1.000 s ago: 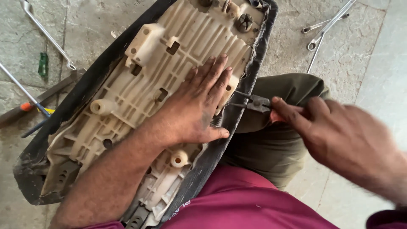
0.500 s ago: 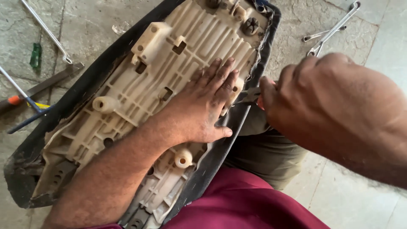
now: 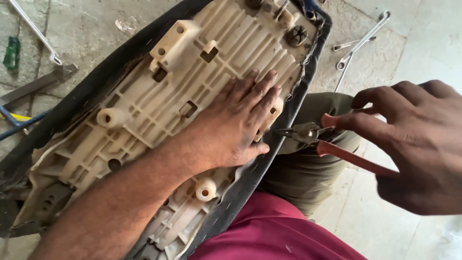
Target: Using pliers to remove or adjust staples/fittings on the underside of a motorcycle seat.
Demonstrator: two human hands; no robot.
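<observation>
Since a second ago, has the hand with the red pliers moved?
Yes. The right hand has drawn back from the seat base, while the pliers remain at its edge.

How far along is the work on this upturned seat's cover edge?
Done: cannot tell. In hand: the left hand presses flat on the cream seat base; the right hand holds red-handled pliers, tips at the black cover edge. Left: the cover still wraps the rim all round.

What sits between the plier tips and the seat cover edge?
Nothing visible. The red-handled pliers in the right hand point straight at the black seat cover edge; the left hand lies flat on the cream plastic seat base beside it.
</observation>
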